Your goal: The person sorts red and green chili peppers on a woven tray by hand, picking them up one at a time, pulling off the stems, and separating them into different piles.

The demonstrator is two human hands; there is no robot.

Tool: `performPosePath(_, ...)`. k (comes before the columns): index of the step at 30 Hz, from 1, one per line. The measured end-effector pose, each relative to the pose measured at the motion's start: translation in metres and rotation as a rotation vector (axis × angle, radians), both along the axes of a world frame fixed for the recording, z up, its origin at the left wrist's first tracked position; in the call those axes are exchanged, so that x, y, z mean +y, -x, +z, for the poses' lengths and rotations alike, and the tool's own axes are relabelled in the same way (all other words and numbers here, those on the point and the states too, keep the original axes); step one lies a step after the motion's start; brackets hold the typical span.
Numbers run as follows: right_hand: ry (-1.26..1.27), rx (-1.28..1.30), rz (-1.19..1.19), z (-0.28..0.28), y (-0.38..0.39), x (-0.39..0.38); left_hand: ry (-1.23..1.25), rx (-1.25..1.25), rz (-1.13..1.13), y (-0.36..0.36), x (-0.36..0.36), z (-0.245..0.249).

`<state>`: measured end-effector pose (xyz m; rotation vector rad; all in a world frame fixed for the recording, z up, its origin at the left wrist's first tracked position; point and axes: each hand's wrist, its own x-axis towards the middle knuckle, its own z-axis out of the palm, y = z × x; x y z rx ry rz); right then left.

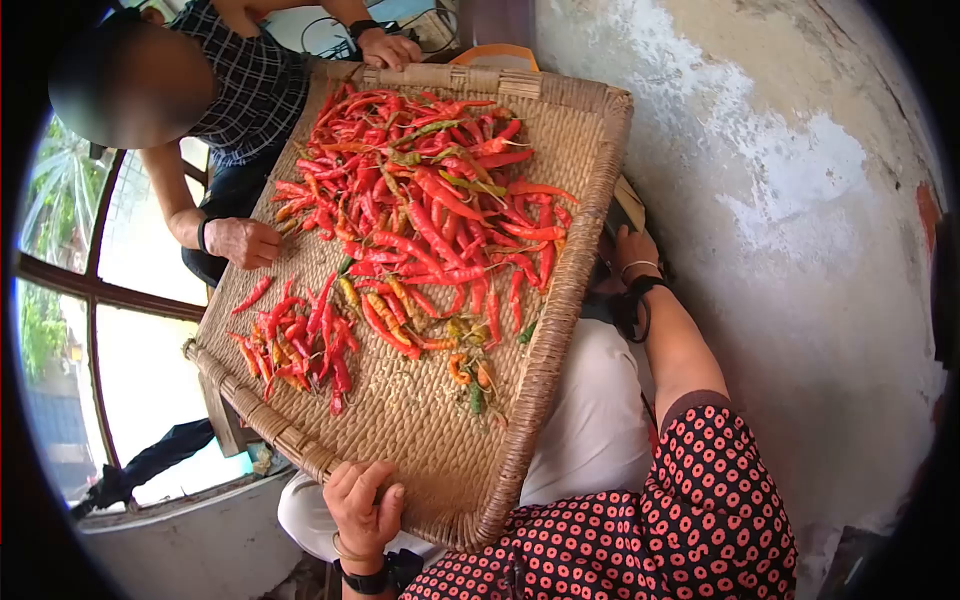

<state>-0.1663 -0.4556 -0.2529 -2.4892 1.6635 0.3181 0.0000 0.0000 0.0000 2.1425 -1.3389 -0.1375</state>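
Observation:
A large woven basket tray (430, 475) lies tilted across my lap, bearing a big heap of red chili peppers (430, 200). A smaller group of chili peppers (300, 340) sits apart near its left side. A few green and shrivelled peppers (470, 375) lie near the right rim. My left hand (362, 505) grips the near left rim, fingers curled over the edge and thumb up. My right hand (635, 252) is beyond the tray's right side, close to its outer edge; its fingers are partly hidden, so I cannot tell what they hold.
Across the tray, a person rests one hand (245, 242) at its left edge and another hand (390, 47) on the far rim. A barred window (95, 290) is at left, with a dark folded umbrella (150, 465) below. A peeling wall (770, 180) rises at right.

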Motion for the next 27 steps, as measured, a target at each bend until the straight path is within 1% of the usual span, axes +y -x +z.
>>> performPosePath(2, -0.048, -0.035, 0.063, 0.007, 0.011, 0.011, -0.023, -0.017, -0.052, 0.014, -0.008, 0.010)
performPosePath(3, 0.029, -0.030, 0.064, 0.040, -0.012, -0.011, 0.092, -0.029, -0.023, -0.007, -0.009, -0.016)
performPosePath(4, -0.011, -0.019, 0.058, 0.052, -0.009, -0.001, 0.081, -0.036, -0.061, -0.007, -0.005, -0.013)
performPosePath(6, -0.006, -0.048, 0.085, 0.076, 0.002, 0.016, 0.059, -0.059, -0.115, -0.007, 0.005, -0.002)
performPosePath(7, 0.018, -0.077, 0.091, 0.091, 0.006, 0.018, 0.071, -0.062, -0.087, -0.007, 0.006, -0.003)
performPosePath(9, 0.117, -0.212, 0.077, 0.131, 0.013, 0.023, 0.075, -0.059, -0.118, -0.007, 0.007, -0.004)
performPosePath(10, 0.130, -0.211, 0.102, 0.152, 0.011, 0.027, 0.088, -0.066, -0.121, -0.007, 0.007, -0.002)
performPosePath(12, 0.163, -0.643, 0.185, 0.200, 0.010, 0.037, 0.127, -0.061, -0.122, -0.006, 0.007, -0.002)
performPosePath(13, 0.171, -0.644, 0.201, 0.228, 0.004, 0.049, 0.146, -0.059, -0.146, -0.006, 0.008, -0.001)
performPosePath(15, 0.143, -0.794, 0.443, 0.283, -0.025, 0.088, 0.160, -0.054, -0.151, -0.007, 0.009, 0.000)
performPosePath(16, 0.153, -0.797, 0.462, 0.304, -0.038, 0.106, 0.196, 0.004, -0.178, -0.008, 0.010, 0.000)
performPosePath(18, 0.090, -0.763, 0.803, 0.334, -0.070, 0.143, 0.254, 0.087, -0.199, -0.013, 0.015, 0.006)
performPosePath(21, -0.033, -0.664, 1.120, 0.342, -0.125, 0.192, 0.322, 0.101, -0.103, -0.030, 0.026, 0.014)
performPosePath(23, -0.083, -0.559, 1.276, 0.326, -0.163, 0.220, 0.364, 0.113, -0.046, -0.044, 0.030, 0.022)
performPosePath(24, -0.144, -0.483, 1.297, 0.324, -0.179, 0.236, 0.394, 0.201, 0.033, -0.053, 0.031, 0.023)
performPosePath(25, -0.139, -0.404, 1.305, 0.309, -0.197, 0.245, 0.424, 0.288, 0.111, -0.062, 0.031, 0.025)
performPosePath(26, -0.095, -0.305, 1.332, 0.299, -0.213, 0.254, 0.429, 0.290, 0.120, -0.072, 0.028, 0.024)
performPosePath(27, -0.094, -0.301, 1.343, 0.290, -0.229, 0.261, 0.462, 0.376, 0.176, -0.084, 0.025, 0.021)
